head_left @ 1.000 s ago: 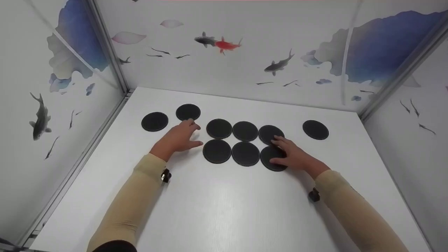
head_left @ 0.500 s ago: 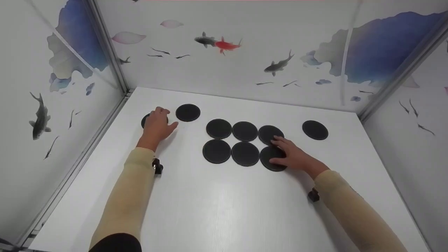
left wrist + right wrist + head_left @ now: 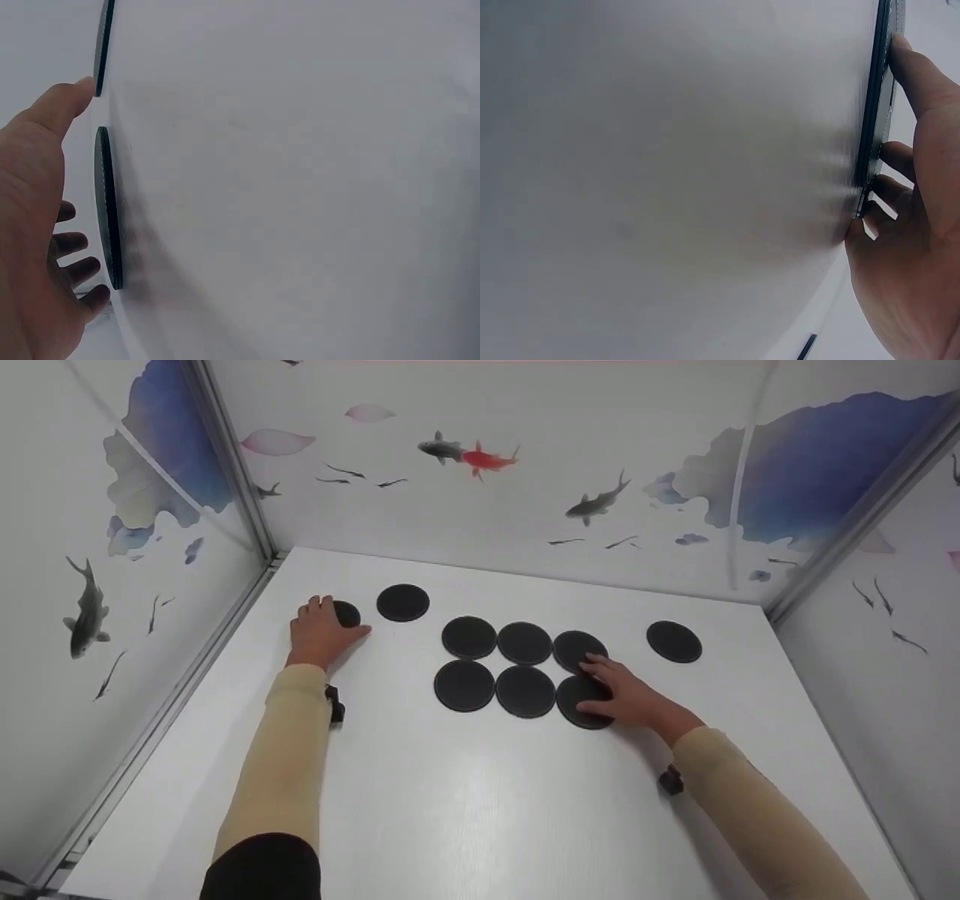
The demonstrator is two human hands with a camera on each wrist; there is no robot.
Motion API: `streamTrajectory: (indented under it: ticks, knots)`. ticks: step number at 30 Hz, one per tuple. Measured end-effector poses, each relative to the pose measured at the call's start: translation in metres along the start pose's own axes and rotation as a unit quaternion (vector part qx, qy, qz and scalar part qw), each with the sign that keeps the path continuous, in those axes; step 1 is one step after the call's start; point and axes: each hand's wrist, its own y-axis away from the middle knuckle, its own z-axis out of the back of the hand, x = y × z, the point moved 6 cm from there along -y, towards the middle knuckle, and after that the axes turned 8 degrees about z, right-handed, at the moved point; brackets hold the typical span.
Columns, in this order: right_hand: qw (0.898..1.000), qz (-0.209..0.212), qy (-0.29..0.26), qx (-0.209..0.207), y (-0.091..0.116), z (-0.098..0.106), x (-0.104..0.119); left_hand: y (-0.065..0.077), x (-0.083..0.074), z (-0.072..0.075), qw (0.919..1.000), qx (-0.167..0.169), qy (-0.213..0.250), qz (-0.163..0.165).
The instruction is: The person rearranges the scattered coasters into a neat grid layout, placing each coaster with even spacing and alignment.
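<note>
**Left hand on the far-left disc, right hand steadying the block**

The white counter [image 3: 465, 802] fills the booth floor, walled by panels painted with fish. On it sits a block of six black discs [image 3: 525, 643], two rows of three, their edges touching or very nearly so. Three more discs lie apart from it: one lone disc [image 3: 674, 641] well off to the right, a second loose disc [image 3: 403, 602] behind and left of the block, and the far-left disc [image 3: 347, 613], mostly covered.

The left hand [image 3: 321, 631] lies over that far-left disc with fingers spread and fairly straight, palm down, pressing or resting on it rather than pinching; the left wrist view shows the disc's edge [image 3: 107, 210] just beyond the fingertips, flat on the counter. This grip is released, not clenched.

The right hand [image 3: 626, 696] rests flat on the block's near-right disc [image 3: 581, 706], fingers extended over its top, likewise unclenched.

The covered disc lies directly under the left hand, well to the left of the block; being round, it has no long axis. The left hand is plainly the nearer one.
</note>
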Motion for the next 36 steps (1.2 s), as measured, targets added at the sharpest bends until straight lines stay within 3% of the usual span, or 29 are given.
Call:
streamTrajectory:
  ticks: [5, 11, 20, 28, 36]
  knots:
    - [1.000, -0.003, 0.001, -0.002, -0.001, 0.000, 0.000, -0.007, 0.010, -0.004, 1.0000, 0.001, 0.003, 0.008]
    - [1.000, 0.002, -0.001, 0.004, -0.003, -0.001, 0.003, -0.002, 0.017, -0.001, 0.9998, 0.009, 0.008, 0.016]
    - [1.000, -0.003, 0.002, 0.000, 0.001, -0.001, 0.001, -0.002, 0.011, -0.002, 0.9998, 0.016, 0.007, -0.004]
    - [1.000, 0.000, 0.004, -0.002, 0.001, 0.000, 0.003, 0.001, 0.011, 0.000, 0.9999, 0.000, 0.016, -0.006]
    - [1.000, -0.002, 0.005, 0.001, 0.000, 0.000, 0.002, -0.010, 0.010, -0.003, 0.9998, -0.010, -0.014, -0.009]
